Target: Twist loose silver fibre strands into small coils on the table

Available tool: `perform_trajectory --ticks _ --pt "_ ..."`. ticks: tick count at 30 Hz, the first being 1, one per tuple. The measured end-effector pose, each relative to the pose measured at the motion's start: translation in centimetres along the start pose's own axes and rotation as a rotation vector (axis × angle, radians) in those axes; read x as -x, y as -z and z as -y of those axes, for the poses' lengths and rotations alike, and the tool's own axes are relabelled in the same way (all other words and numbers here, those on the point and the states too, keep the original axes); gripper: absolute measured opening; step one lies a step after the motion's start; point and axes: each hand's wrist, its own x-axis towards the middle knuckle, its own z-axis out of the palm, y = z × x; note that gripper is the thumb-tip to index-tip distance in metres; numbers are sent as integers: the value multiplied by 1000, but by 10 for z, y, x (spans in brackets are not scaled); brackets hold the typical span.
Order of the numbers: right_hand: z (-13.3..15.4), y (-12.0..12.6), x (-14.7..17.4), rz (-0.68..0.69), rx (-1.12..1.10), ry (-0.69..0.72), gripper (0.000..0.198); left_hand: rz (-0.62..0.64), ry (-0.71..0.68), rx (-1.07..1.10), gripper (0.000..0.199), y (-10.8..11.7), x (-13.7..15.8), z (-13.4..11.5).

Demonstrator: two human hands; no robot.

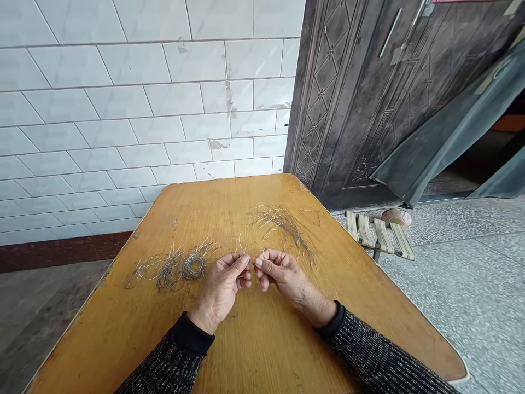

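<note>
Silvery metal, hair-thin, sits in our fingertips: a wire [240,238], pinched between thumb and forefinger of our left hand [222,285] and, it appears, of our right hand [286,278] too, the two pinches slightly apart above the table [262,350]. So fine a strand could slip away, we judge, if either pinch loosened, or kink if we bent it sharply; a stray tip might prick a finger. Reaching forward, we could snag it in the loose wires [286,221] just beyond our right grip, and a leftward sweep could tangle the coils [194,265] lying beside our left one.

As for looks, the wire shows pale and bright where it curves up past our left fingertips; between the pinches it is too fine for us to follow. Beyond our right grip the loose wires fan out, bent and uneven, while the coils are rough grey rings with stray ends.
</note>
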Motion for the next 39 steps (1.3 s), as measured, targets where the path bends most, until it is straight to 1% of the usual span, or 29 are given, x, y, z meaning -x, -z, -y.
perform_trajectory --ticks 5,12,17,20,23,26,29,35,37,39 --pt "1 0 1 50 -4 23 25 -14 8 49 20 -1 2 1" --pt "2 -1 1 97 20 36 23 -27 74 119 21 1 0 4" --pt "6 1 3 182 51 39 24 1 94 105 21 3 0 7" --pt "6 3 3 210 71 28 24 26 144 146 20 3 0 8" --pt "4 3 2 153 49 14 25 30 154 171 20 5 -2 7" --pt "2 2 0 58 36 4 27 10 112 142 20 7 -4 3" --pt "3 3 -1 7 54 8 30 -21 66 102 25 9 -5 -2" --pt "3 3 -1 34 102 -18 31 -48 -14 -122 18 10 -5 -6" --pt "2 2 0 43 114 -23 30 -57 -11 -117 17 10 -5 -6" --pt "1 2 0 58 100 -29 30 -49 36 -33 15 10 -5 -5"
